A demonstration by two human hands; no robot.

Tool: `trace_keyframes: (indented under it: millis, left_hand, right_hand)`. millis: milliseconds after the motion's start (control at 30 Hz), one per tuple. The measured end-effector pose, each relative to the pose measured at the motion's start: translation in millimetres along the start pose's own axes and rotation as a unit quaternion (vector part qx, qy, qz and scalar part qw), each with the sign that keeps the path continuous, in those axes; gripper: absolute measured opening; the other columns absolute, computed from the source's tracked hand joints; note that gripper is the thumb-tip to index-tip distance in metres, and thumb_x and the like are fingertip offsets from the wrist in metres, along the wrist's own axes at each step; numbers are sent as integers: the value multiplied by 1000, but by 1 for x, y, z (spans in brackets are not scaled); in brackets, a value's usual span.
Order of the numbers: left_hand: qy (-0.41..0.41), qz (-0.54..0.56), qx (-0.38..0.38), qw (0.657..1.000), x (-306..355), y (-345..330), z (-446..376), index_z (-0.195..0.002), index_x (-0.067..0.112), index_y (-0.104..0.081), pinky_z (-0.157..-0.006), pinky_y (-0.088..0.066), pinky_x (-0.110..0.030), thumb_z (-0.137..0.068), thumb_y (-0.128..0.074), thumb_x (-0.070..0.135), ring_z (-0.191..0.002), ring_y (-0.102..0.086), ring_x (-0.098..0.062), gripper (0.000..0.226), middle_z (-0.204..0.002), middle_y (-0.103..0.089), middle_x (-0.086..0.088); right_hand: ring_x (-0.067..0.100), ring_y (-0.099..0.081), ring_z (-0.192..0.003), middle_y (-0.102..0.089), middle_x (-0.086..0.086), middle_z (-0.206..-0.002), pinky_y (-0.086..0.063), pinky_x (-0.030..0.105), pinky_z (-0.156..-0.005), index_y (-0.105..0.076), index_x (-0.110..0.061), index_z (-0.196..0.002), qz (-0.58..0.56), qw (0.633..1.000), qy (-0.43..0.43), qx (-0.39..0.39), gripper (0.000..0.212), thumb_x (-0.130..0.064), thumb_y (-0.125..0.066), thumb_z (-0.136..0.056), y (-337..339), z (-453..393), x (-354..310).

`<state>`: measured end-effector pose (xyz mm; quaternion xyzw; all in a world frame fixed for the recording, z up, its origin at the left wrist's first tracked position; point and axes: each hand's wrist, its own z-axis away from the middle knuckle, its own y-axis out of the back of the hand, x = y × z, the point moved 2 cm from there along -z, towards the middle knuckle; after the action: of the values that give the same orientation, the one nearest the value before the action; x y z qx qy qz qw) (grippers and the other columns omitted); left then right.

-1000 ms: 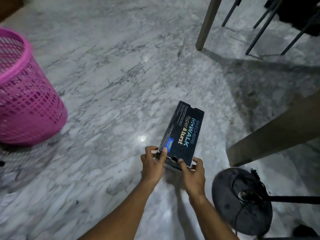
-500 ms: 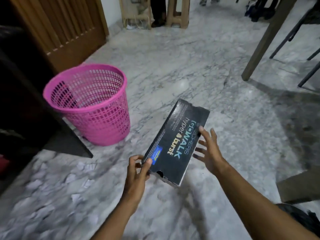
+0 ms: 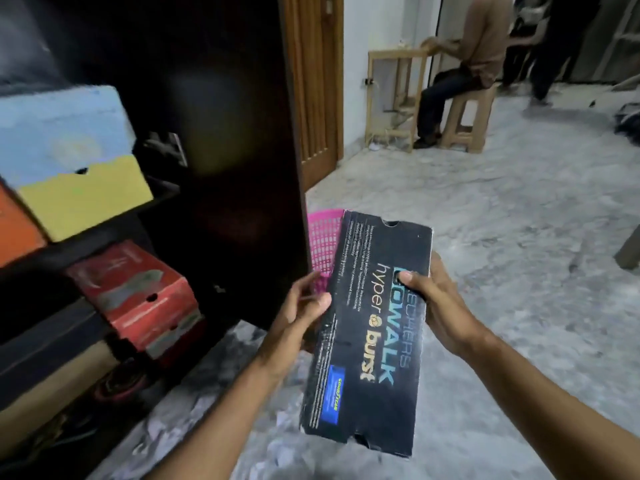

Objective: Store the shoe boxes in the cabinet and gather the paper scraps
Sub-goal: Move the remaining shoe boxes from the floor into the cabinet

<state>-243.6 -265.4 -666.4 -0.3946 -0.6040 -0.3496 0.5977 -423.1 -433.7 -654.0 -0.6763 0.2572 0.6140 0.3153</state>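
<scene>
A: The black shoe box [image 3: 372, 327] is being held between both hands, lid facing up. The right hand [image 3: 438, 301] is clamped on the long edge at three o'clock, thumb pressed down on the printed lettering. The left hand [image 3: 301, 306] is being pressed against the opposite edge at nine o'clock, thumb tip on the lid, fingers curled beside and under it.

B: And the box is being kept well off the floor, its far end pointing to about twelve o'clock.

A: Just behind that far end, the pink basket [image 3: 322, 244] is partly hidden. At nine to ten o'clock, the open cabinet [image 3: 221, 133] is being faced; a blue and yellow box [image 3: 74, 157] and a red box [image 3: 142, 299] are already shelved there.

B: So the storing step is judged to be under way, this box not yet placed.

A: Next, a swing toward nine o'clock is called for, with the box turned to line up with a free shelf gap. Which gap is free cannot be told; the interior is dark and blurred.

B: Paper scraps [image 3: 166, 427] are being left on the floor at seven o'clock.
</scene>
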Motion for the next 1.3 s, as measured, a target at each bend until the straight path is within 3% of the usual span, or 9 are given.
trace_keyframes:
  millis: [233, 433, 633, 800, 900, 1000, 1133, 1233, 1300]
  left_hand:
    - [-106, 4, 106, 989, 81, 86, 27, -140, 17, -54, -99, -55, -46, -75, -76, 39, -120, -68, -31, 72, -131, -70, -10]
    - [-199, -8, 238, 951, 162, 162, 41, -131, 17, -62, -100, -54, -44, -79, -72, 45, -117, -69, -25, 60, -125, -73, -5]
    - [-203, -14, 339, 919, 247, 235, 20, -123, 30, -70, -104, -52, -51, -71, -72, 74, -116, -70, -22, 68, -123, -74, 2]
    - [-158, 13, 385, 909, 307, 272, 9, -141, 25, -55, -109, -47, -43, -61, -71, 78, -124, -63, -21, 97, -137, -66, 1]
    - [-213, -110, 439, 866, 324, 281, 22, -150, 16, -35, -108, -31, -20, -81, -72, 56, -132, -46, -17, 88, -146, -45, 0]
    - [-236, -245, 425, 839, 325, 291, 32, -148, 28, -41, -118, -32, -38, -75, -68, 60, -141, -36, -21, 84, -150, -39, -8]
    - [-255, -361, 384, 811, 321, 301, 31, -137, 34, -57, -117, -34, -33, -72, -70, 55, -134, -39, -15, 70, -140, -38, -3]
    - [-251, -468, 416, 739, 326, 312, 24, -137, 34, -57, -116, -37, -41, -75, -72, 47, -136, -43, -23, 66, -146, -40, -2]
    - [-245, -531, 426, 690, 333, 322, 16, -139, 30, -54, -115, -37, -45, -81, -72, 45, -139, -41, -27, 63, -152, -41, -2]
  right_hand:
    - [36, -69, -120, -69, 12, -134, -52, 60, -104, -38, -27, -151, -8, 988, 76, -135, 72, -28, -72, -88, -126, -26, -65]
    - [28, -65, -129, -66, 10, -137, -51, 60, -107, -20, -60, -154, -3, 971, 38, -237, 121, -62, -92, -58, -193, -27, -85]
    - [22, -71, -119, -68, -9, -135, -58, 52, -97, -39, -50, -149, 8, 957, 80, -278, 70, -39, -68, -86, -270, -34, -126]
    - [29, -69, -88, -70, 9, -102, -62, 44, -76, -65, -24, -115, -105, 978, 27, -176, 44, -49, -76, -81, -338, -76, -182]
    - [24, -74, -90, -75, 6, -107, -63, 38, -71, -67, -15, -120, -93, 986, -1, -139, 57, -55, -77, -81, -377, -96, -211]
    - [28, -74, -98, -73, 13, -110, -65, 42, -80, -67, -16, -111, -76, 990, -34, -111, 54, -59, -77, -79, -409, -117, -231]
    - [32, -77, -93, -74, 21, -110, -65, 41, -73, -66, -14, -121, -50, 991, -64, -108, 79, -73, -74, -70, -436, -141, -248]
    - [33, -78, -96, -70, 25, -112, -65, 43, -80, -62, -14, -127, -56, 990, -53, -118, 85, -76, -75, -69, -442, -154, -254]
    - [33, -71, -113, -57, 18, -143, -64, 42, -82, -57, -21, -140, -55, 989, -47, -125, 91, -73, -77, -68, -442, -155, -255]
